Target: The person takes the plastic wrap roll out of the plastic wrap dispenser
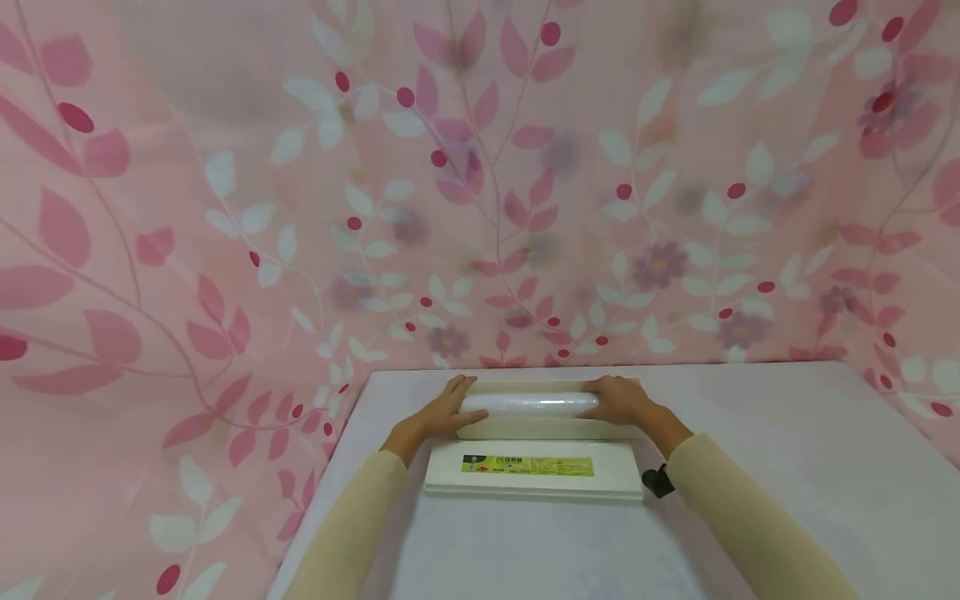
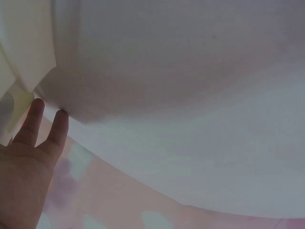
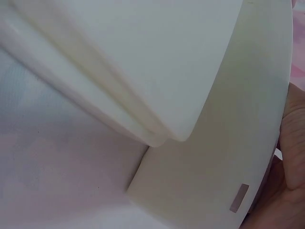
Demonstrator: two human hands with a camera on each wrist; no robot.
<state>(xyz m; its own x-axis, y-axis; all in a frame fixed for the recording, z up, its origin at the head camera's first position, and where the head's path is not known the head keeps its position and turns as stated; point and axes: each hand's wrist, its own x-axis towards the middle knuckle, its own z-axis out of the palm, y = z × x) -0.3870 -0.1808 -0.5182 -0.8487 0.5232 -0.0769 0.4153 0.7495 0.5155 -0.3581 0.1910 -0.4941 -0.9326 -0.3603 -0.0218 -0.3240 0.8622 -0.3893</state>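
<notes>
We find the left hand (image 1: pixel 447 410) at the left end of the film roll (image 1: pixel 528 405), its thumb laid along the near side and its other fingers on the far side, so we take that end as held between them. In the left wrist view two fingers extend fairly straight beside the box, not wrapped around anything we can see. The right hand (image 1: pixel 626 402) bends over the roll's right end, clasping it; its fingertips are mostly hidden.

The roll lies lengthwise between both hands, within the open cream box (image 1: pixel 551 429). Its shiny, smooth surface suggests to us something slippery, firm around its core and moderate in weight. We would keep both hands at the ends, squeezing evenly and holding it level, since pressing the middle could wrinkle or scuff the film.

The box walls look thin and somewhat flexible, so we judge them a poor place to bear weight; the right wrist view shows a small slot (image 3: pixel 239 198) in one. Just in front, towards us, lies a white panel (image 1: pixel 525 486) with a yellow-green label (image 1: pixel 527 466); we cannot tell whether it is joined to the box. Everything rests on a pale table (image 1: pixel 750 500).
</notes>
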